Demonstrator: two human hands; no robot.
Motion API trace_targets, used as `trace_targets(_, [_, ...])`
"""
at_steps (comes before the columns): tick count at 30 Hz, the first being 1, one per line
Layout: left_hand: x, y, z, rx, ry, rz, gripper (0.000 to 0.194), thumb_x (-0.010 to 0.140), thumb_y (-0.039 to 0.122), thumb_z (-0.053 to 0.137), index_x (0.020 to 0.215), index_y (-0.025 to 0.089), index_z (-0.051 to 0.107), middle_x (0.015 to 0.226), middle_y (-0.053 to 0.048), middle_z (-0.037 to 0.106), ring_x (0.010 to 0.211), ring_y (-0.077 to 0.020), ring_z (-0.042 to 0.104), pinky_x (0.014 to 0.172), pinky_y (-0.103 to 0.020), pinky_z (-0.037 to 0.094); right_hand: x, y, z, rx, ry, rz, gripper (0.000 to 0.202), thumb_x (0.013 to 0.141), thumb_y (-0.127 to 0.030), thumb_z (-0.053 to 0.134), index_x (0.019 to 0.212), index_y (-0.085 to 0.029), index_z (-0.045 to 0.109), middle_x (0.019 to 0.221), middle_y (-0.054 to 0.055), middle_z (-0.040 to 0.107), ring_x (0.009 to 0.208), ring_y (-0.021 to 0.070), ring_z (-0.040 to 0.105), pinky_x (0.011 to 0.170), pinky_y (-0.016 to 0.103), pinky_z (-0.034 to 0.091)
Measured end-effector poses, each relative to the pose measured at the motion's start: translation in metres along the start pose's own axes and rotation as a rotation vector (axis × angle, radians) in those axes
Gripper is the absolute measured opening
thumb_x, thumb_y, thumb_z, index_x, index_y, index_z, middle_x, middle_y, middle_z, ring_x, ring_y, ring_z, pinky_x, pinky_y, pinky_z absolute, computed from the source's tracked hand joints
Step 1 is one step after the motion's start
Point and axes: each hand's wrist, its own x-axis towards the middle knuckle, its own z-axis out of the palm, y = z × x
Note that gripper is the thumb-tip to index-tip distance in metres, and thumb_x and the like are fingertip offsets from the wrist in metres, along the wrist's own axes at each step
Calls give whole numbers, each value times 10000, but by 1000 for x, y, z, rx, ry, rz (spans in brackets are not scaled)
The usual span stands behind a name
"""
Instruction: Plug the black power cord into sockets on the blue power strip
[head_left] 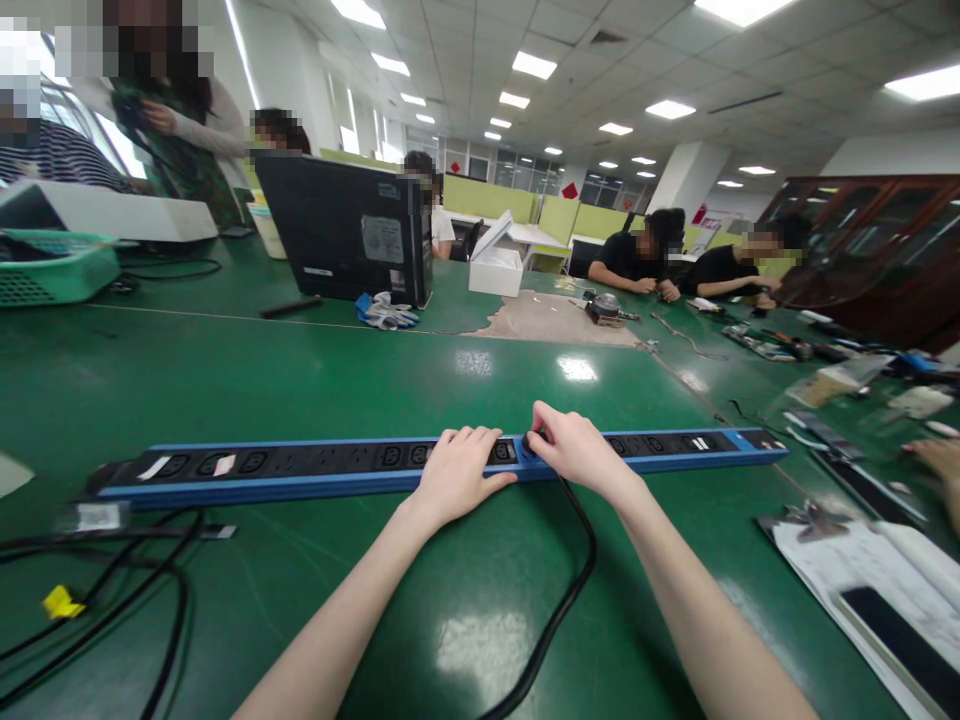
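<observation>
A long blue-edged power strip (300, 462) with a row of black sockets lies across the green table. My left hand (459, 468) rests on the strip near its middle, fingers over the far edge and thumb spread along the near side. Just to its right, my right hand (574, 445) grips a black plug (535, 443) at the strip's sockets, with fingers and thumb closed round it. How deep the plug sits is hidden by the fingers. A black cable (589, 560) runs from beneath my right hand toward the near edge.
Coiled black cables (180, 590) lie at left. A clipboard (862, 570) with a phone (900, 635) is at right, near another person's hand (937, 460). Beyond stand a black computer case (345, 225), gloves (386, 312) and a white box (495, 272). Several people are around.
</observation>
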Motion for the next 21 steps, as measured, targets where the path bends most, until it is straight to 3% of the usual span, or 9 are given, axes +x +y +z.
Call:
trace_targets(6, [3, -2, -5, -3, -3, -4, 668, 847, 695, 572, 1355, 261, 570, 1241, -103, 668, 1148, -297, 596, 994, -422, 409, 0, 3, 6, -19, -11, 6, 98, 975, -309, 494, 987, -226, 546, 762, 1, 636, 686, 163, 582, 633, 242, 285])
trace_targets(21, [2, -4, -4, -2, 16, -20, 675, 823, 719, 586, 1332, 275, 593, 1193, -81, 689, 1106, -283, 606, 961, -405, 413, -6, -18, 19, -162, -25, 59, 168, 1013, -341, 433, 1108, -233, 522, 856, 52, 691, 783, 224, 652, 637, 278, 276])
